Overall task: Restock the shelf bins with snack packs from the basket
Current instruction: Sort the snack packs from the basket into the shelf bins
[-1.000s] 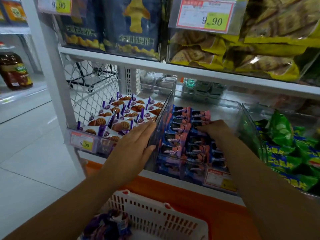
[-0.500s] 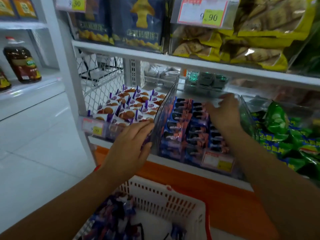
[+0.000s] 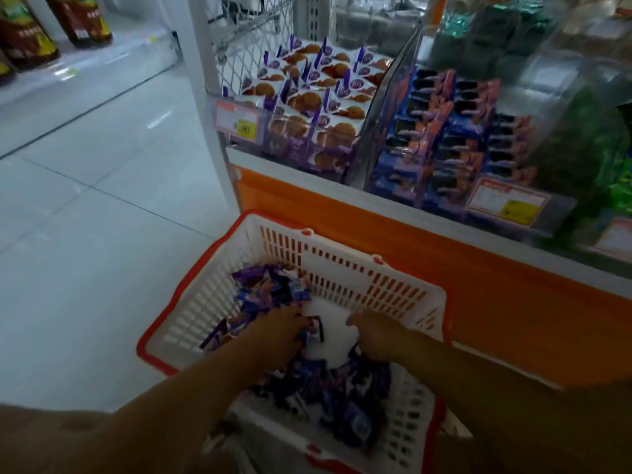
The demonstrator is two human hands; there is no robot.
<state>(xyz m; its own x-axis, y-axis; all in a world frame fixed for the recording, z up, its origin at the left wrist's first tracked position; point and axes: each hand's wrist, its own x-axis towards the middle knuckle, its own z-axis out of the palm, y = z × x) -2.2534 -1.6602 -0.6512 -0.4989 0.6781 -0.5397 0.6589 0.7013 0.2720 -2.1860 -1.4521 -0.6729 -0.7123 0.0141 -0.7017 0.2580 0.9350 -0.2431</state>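
Seeing both hands down in basket [image 3: 342,265] at 6 o'clock: L hand [image 3: 280,335] fingers curl round snack packs [image 3: 270,289], R hand [image 3: 379,336] fingers hidden, we can't tell; shelf bins [image 3: 378,114] at 1 o'clock.

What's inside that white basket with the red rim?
The basket holds a heap of purple and blue snack packs around a bare white patch of floor. The left hand and right hand reach in; whatever lies under them and the heap is hidden.

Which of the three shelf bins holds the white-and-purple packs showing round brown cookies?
The leftmost bin, against the white upright. The middle bin holds blue-and-pink packs, and the right bin holds green ones.
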